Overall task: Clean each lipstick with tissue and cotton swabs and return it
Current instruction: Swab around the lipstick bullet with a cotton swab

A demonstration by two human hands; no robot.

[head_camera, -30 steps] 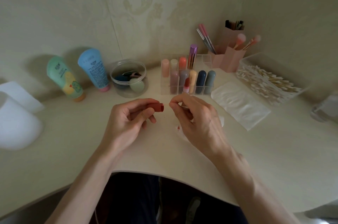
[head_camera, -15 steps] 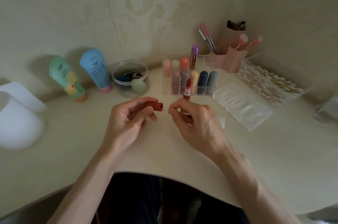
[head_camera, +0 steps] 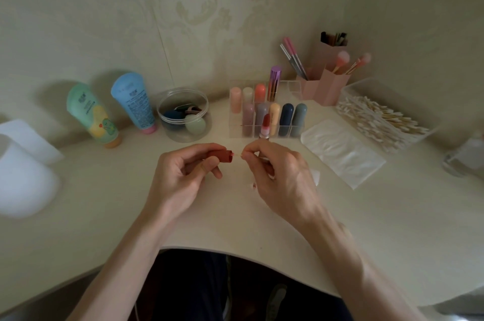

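Observation:
My left hand (head_camera: 180, 176) grips a red-brown lipstick cap (head_camera: 222, 156) with its open end pointing right. My right hand (head_camera: 277, 179) pinches a thin cotton swab (head_camera: 235, 154) whose tip sits at the cap's mouth. The same hand also holds the uncapped lipstick (head_camera: 265, 126), its red bullet standing up above the fingers. A white tissue (head_camera: 314, 176) lies on the desk, mostly hidden under my right hand. Behind stands a clear organizer (head_camera: 235, 134) with several capped lipsticks.
A clear box of cotton swabs (head_camera: 379, 116) and a flat pack of tissues (head_camera: 340, 150) lie at the right. Pink brush holders (head_camera: 327, 85) stand at the back. A round clear jar (head_camera: 183, 113) and two tubes (head_camera: 131, 103) sit at the left, with white objects (head_camera: 23, 171) further left.
My right hand has turned, so the uncapped lipstick now stands upright above its fingers. The swab tip has stayed at the cap's mouth. My left hand has barely moved.

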